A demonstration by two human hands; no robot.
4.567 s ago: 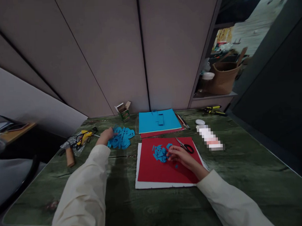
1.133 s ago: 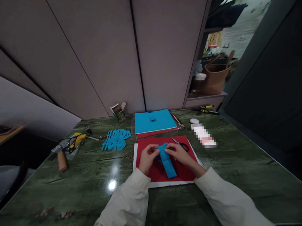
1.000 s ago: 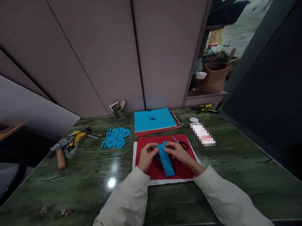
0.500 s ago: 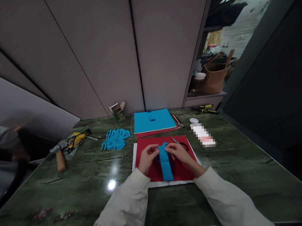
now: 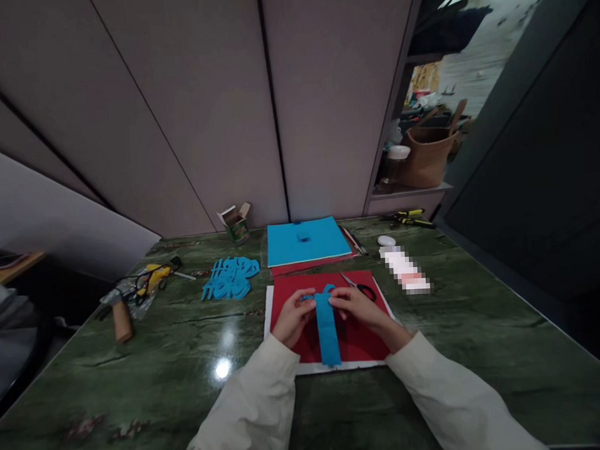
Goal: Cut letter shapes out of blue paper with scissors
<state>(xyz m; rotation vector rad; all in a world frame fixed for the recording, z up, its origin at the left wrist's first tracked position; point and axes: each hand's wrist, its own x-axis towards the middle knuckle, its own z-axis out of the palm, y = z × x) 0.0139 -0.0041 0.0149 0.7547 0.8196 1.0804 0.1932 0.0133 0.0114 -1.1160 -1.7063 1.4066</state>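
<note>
From my remote station, I read the grip as narrow and closed: the left hand (image 5: pixel 293 321) and the right hand (image 5: pixel 356 309) pinched a blue paper strip (image 5: pixel 327 333) between them, near its far end. A short, thin blue piece (image 5: pixel 308 296) ran from the left fingers toward that end.

The strip extended from the grip toward the person and lay over a red card (image 5: pixel 362 342), which rested on a white board (image 5: pixel 269 319). Its long axis ran front to back across the card, with the free end pointing at the person's chest and the held end pointing at the far table edge.

Risks were as follows. A loosened pinch could have let the free end swing sideways or the thin piece slip away. Excess finger pressure could have creased the paper. A rightward drift of the right hand could have struck the scissors (image 5: pixel 358 290), which lay just beyond it on the card. The blue paper cut-outs (image 5: pixel 227 279) lay well left of the grip, so contact with them appeared unlikely.
</note>
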